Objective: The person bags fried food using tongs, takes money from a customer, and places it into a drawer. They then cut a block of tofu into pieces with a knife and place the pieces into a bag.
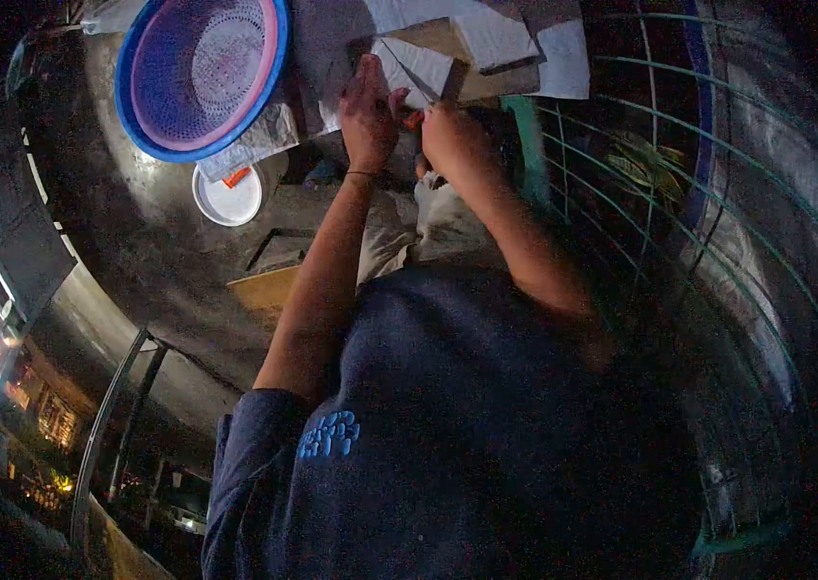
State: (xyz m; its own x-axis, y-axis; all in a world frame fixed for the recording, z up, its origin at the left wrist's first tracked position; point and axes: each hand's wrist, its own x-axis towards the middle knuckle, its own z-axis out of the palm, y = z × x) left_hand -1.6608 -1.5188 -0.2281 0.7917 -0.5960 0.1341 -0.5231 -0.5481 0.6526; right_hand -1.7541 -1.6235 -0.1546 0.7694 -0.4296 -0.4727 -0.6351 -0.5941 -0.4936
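My right hand (452, 135) is closed around what looks like a knife, its narrow blade (413, 72) lying across a pale white slab (418, 70). A bit of orange-red (414, 121) shows beside that fist. My left hand (367, 106) has its fingers stretched forward and its thumb apart, at the left edge of the slab. Under the slab is a brown board (436, 37). Another pale white slab (498, 41) rests farther right on the board.
A pink basket (143, 72) sits inside a blue basin (124, 101) at upper left. Below them is a round white lid or dish (227, 208) with an orange item (236, 178) on it. Green wire mesh (641, 179) stands at right, and a wooden piece (264, 288) lies low at left.
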